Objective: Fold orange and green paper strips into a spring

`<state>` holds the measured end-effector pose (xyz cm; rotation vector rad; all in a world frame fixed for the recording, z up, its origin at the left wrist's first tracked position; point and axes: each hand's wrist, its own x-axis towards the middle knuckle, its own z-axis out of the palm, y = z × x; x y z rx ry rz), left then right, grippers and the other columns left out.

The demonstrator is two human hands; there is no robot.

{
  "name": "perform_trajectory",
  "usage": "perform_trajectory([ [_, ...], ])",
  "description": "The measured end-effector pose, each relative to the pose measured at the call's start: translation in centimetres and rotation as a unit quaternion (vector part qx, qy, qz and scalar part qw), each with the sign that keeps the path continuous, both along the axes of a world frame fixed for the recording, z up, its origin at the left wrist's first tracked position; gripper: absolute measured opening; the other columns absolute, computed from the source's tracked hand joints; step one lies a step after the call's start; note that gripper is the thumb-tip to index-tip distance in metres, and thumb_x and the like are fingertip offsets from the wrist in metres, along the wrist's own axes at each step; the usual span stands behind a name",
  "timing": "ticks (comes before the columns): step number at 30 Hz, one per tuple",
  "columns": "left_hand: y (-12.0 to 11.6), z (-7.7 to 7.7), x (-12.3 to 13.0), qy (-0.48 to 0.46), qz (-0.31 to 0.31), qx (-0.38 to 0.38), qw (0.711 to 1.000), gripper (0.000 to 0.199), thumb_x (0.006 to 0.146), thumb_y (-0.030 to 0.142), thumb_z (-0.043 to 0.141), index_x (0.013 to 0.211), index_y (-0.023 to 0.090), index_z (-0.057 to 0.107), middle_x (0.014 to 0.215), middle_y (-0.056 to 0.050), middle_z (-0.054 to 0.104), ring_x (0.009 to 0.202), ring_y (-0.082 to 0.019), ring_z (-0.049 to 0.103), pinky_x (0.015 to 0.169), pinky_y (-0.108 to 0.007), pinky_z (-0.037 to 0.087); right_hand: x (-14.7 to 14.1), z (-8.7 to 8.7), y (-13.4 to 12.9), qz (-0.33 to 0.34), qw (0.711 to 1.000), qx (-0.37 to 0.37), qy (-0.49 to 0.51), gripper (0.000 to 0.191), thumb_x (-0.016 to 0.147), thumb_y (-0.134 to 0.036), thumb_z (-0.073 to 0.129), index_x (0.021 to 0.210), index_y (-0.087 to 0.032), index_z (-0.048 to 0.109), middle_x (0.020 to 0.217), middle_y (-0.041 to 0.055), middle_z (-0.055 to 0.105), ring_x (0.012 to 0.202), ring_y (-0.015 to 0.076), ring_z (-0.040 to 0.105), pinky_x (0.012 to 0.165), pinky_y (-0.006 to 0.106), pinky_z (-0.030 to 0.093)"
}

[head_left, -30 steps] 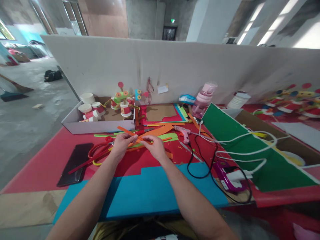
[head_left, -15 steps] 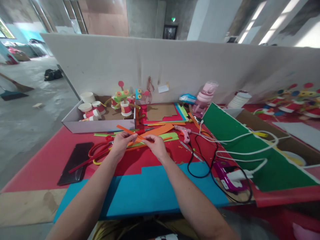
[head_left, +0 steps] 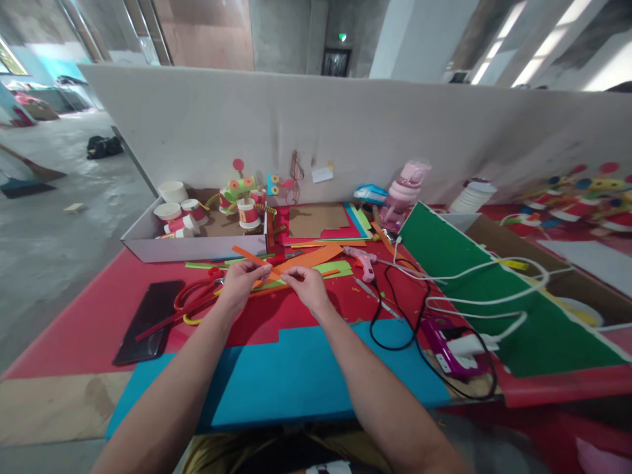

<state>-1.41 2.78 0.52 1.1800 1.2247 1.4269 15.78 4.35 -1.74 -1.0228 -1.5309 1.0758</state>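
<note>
Between my two hands I hold a narrow orange paper strip (head_left: pixel 249 255), slanting up to the left. My left hand (head_left: pixel 241 282) pinches it with thumb and fingertips. The right-hand end lies pinched in my right hand (head_left: pixel 307 284). Below and behind the fingers are more orange paper (head_left: pixel 316 255) and light green strips (head_left: pixel 332 268) on the red table covering. Left of my left hand lie red-handled scissors (head_left: pixel 190 296) and a dark red strip (head_left: pixel 170 321). A pink glue gun (head_left: pixel 364 263) rests to the right of my right hand.
A black phone (head_left: pixel 151 319) lies at the left. Behind it stands a white box (head_left: pixel 197 249) with paper cups and a paper-cup figure (head_left: pixel 247 210). Blue paper (head_left: pixel 281 382) covers the front edge. At right are a purple power strip (head_left: pixel 451 349), cables and a green panel (head_left: pixel 494 296).
Almost nothing differs. Both hands keep their pinch on the orange strip, whose free left end has shifted very slightly.
</note>
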Motion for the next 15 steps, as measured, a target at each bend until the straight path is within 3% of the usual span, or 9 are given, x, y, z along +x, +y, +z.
perform_trajectory([
  [8, 0.10, -0.63, 0.04, 0.014, -0.012, -0.003, 1.000, 0.025, 0.063, 0.035, 0.082, 0.060, 0.014, 0.069, 0.056, -0.001, 0.062, 0.055, -0.011, 0.053, 0.059, -0.025, 0.042, 0.16, 0.34, -0.16, 0.008, 0.999, 0.036, -0.033, 0.018, 0.074, -0.037, 0.068, 0.074, -0.019, 0.070, 0.078, 0.0028, 0.073, 0.073, 0.0192, 0.065, 0.072, 0.029, 0.048],
  [12, 0.26, -0.75, -0.14, 0.009, 0.010, 0.004, 1.000, 0.026, 0.062, 0.036, 0.082, 0.061, 0.013, 0.069, 0.056, -0.002, 0.062, 0.056, -0.012, 0.053, 0.060, -0.026, 0.043, 0.07, -0.09, 0.04, 0.006, 0.999, 0.016, -0.027, 0.019, 0.075, -0.038, 0.066, 0.072, -0.019, 0.070, 0.074, 0.0023, 0.072, 0.071, 0.0191, 0.064, 0.070, 0.029, 0.048],
  [15, 0.15, -0.63, -0.07, -0.001, -0.010, 0.002, 1.000, 0.027, 0.063, 0.038, 0.081, 0.061, 0.014, 0.069, 0.057, -0.002, 0.062, 0.057, -0.013, 0.053, 0.061, -0.026, 0.043, 0.12, -0.32, 0.18, 0.017, 1.000, -0.005, -0.005, 0.021, 0.075, -0.039, 0.067, 0.073, -0.019, 0.071, 0.076, 0.0027, 0.073, 0.074, 0.0191, 0.065, 0.072, 0.029, 0.048],
])
